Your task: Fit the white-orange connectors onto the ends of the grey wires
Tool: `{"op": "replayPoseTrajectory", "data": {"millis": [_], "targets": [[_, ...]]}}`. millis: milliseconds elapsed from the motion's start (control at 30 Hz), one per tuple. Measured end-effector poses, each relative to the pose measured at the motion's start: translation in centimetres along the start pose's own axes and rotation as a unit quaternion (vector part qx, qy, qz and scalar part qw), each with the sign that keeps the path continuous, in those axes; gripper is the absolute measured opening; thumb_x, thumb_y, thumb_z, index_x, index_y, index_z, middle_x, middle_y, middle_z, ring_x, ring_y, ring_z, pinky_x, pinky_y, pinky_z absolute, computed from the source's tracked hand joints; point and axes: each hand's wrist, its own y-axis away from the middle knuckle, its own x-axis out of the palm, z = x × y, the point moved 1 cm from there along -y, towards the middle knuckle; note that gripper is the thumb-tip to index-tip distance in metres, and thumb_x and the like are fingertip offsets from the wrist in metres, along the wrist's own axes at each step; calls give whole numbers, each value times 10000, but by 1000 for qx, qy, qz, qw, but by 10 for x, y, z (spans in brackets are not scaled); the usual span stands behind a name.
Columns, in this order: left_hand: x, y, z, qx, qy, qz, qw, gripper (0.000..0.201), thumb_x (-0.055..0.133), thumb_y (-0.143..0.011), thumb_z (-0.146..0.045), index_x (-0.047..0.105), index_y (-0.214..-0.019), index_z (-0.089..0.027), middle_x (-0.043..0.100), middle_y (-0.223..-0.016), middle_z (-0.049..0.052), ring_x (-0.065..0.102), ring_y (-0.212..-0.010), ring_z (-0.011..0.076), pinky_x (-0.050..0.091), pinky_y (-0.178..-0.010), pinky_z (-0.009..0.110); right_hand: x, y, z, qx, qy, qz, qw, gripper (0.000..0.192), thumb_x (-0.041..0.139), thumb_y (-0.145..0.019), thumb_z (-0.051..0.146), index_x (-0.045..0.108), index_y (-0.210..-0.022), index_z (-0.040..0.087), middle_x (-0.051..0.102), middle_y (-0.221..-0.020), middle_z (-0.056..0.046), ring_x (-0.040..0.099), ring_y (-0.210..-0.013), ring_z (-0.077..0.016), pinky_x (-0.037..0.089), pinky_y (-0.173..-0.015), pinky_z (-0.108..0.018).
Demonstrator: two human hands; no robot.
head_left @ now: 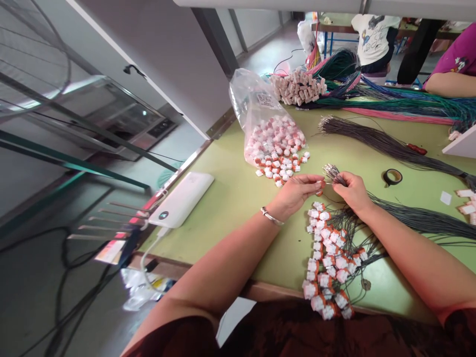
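Note:
Between the fingertips of my left hand (299,192) is a small orange-and-white connector (319,185), partly covered by the fingers. My right hand (351,191) is closed round a bundle of thin dark wires (331,172), whose metal-tipped ends stick out toward the left hand. The two hands almost meet, with a wire end close to the connector. Just below them lies a cluster of wired orange-and-white connectors (329,253) on the green table (230,208). Loose connectors (278,166) spill from a clear plastic bag (256,106) beyond my left hand.
A white power bank (182,198) with a cable lies at the left table edge. Black tape (392,177) and another dark wire bundle (372,136) are on the right. Coloured wires with pale connectors (299,88) lie at the back. Another person's arm (451,82) rests at far right.

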Motion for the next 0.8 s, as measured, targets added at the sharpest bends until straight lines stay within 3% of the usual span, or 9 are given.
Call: {"op": "replayPoseTrajectory", "data": {"millis": [167,500,600,700,800], "targets": [[1,0,1,-7,3,6,1000,306,807,-607,-159,741,-906,-136,719,-830,53,624,-714,114,495,-735,276,1,0,1,2,-7,4,1000,110,547,-593,286,508,-585,183,414,-529,52,334,-536,-95,260,-517,-250],[0,-1,3,38,-46,16,998,225,810,-620,-206,732,-819,-134,695,-742,30,597,-625,94,497,-679,272,2,1,5,19,-13,18,1000,112,520,-569,289,462,-546,196,362,-509,65,286,-520,-85,229,-502,-251],[0,-3,5,106,-94,14,990,191,809,-620,-225,724,-769,-143,700,-783,38,602,-635,101,510,-657,269,3,1,4,32,-17,18,999,112,516,-562,288,452,-542,197,356,-507,66,278,-515,-83,215,-493,-252],[0,-4,5,201,-179,3,963,128,785,-648,-221,720,-733,-152,703,-852,52,626,-707,119,531,-673,266,3,0,2,50,-32,22,998,114,523,-556,292,465,-554,194,370,-503,67,277,-506,-80,201,-485,-250],[0,-5,4,244,-239,9,940,82,755,-680,-206,728,-748,-169,704,-857,57,648,-767,133,546,-703,266,2,-1,0,57,-38,32,997,114,528,-559,294,490,-579,188,386,-502,67,286,-496,-78,198,-481,-246]]}}
